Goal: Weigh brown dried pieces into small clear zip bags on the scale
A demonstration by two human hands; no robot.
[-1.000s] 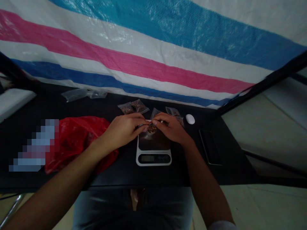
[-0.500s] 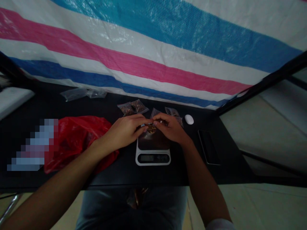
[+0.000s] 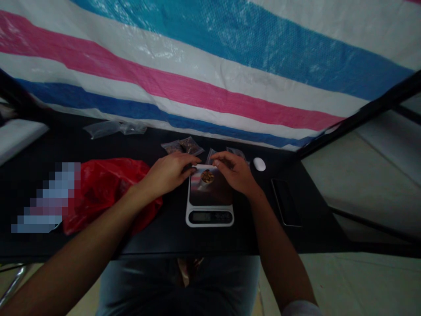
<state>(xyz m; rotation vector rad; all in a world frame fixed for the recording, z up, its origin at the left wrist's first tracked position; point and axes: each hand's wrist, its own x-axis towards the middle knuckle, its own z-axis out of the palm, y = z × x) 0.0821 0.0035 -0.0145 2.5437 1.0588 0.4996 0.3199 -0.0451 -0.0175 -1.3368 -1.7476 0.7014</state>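
Observation:
A white kitchen scale [image 3: 210, 198] with a dark metal plate lies in front of me. On its plate stands a small round cup [image 3: 207, 177] filled with brown and yellowish dried bits. My left hand [image 3: 176, 170] hovers at the scale's left rear edge, thumb and fingers apart, holding nothing I can see. At the right rear corner is my right hand [image 3: 234, 170], its fingers bent and parted from the thumb. Both hands are clear of the cup. The digits on the scale's display are too dim to read.
Behind the scale lie small zip bags of brown bits [image 3: 189, 146], partly hidden by my hands. A red plastic bag [image 3: 105, 188] is at left, with clear bags [image 3: 112, 128] beyond. A white mouse [image 3: 259, 164] and a phone [image 3: 286, 202] lie right. Striped sheeting [image 3: 210, 83] hangs behind.
My hands have drawn apart from above the cup, the left one moving left and the right one slightly right. The cup stays on the scale, now uncovered.

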